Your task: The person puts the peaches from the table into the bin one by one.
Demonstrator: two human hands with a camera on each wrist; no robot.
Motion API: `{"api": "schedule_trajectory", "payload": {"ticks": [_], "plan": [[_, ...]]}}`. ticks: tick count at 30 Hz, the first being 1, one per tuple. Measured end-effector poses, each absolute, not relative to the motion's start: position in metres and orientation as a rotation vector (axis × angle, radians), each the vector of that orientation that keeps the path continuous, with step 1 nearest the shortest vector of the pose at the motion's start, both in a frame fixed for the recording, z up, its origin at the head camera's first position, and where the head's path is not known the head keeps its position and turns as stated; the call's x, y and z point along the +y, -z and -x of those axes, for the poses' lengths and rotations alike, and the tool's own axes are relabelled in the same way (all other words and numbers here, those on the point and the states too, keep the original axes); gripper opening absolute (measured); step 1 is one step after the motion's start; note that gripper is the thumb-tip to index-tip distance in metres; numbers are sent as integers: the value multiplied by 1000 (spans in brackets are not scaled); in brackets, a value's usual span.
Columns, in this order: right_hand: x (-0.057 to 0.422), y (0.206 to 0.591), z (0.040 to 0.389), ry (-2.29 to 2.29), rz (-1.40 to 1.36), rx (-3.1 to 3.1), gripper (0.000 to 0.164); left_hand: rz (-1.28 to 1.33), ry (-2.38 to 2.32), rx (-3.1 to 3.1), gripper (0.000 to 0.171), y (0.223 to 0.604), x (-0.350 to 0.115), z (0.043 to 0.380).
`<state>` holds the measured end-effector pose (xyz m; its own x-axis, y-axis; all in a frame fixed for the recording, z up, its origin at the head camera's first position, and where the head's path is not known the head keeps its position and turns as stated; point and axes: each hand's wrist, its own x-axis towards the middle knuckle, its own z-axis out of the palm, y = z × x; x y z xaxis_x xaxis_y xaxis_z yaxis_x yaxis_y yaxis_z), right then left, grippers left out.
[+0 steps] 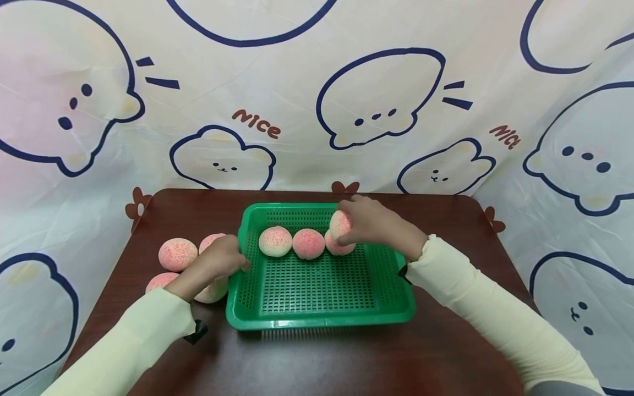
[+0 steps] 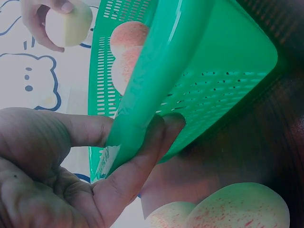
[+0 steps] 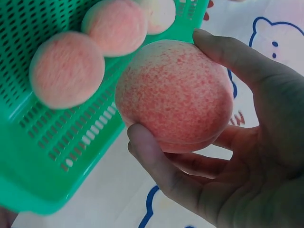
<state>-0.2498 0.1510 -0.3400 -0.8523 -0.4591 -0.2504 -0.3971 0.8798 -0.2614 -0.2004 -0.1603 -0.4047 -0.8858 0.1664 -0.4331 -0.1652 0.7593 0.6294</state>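
My right hand (image 1: 369, 223) grips a pink-speckled peach (image 3: 175, 95) between thumb and fingers, above the back right part of a green plastic basket (image 1: 322, 320). Inside the basket, three peaches sit in a row towards the back: a paler one (image 1: 275, 241), a pink one (image 1: 309, 244) and another pink one (image 1: 335, 248), partly covered by the held peach in the head view. At the basket's left side, my left hand (image 1: 220, 259) pinches the rim, thumb and fingers on either side of the wall in the left wrist view.
Several more peaches (image 1: 178, 254) lie on the dark brown table (image 1: 436, 352) left of the basket, some partly hidden behind the left hand and forearm. A white cloth (image 1: 297, 110) printed with blue cartoon outlines hangs behind and beside the table.
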Motion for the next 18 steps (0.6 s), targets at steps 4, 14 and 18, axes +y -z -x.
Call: {"api": "schedule_trajectory", "payload": {"ticks": [4, 14, 18], "plan": [[136, 343, 247, 281, 707, 2717, 66, 14, -937, 2481, 19, 404, -161, 201], [106, 351, 241, 261, 782, 2654, 71, 15, -922, 2482, 17, 400, -160, 200], [92, 355, 237, 279, 779, 2641, 72, 13, -930, 2478, 16, 403, -161, 200]]}}
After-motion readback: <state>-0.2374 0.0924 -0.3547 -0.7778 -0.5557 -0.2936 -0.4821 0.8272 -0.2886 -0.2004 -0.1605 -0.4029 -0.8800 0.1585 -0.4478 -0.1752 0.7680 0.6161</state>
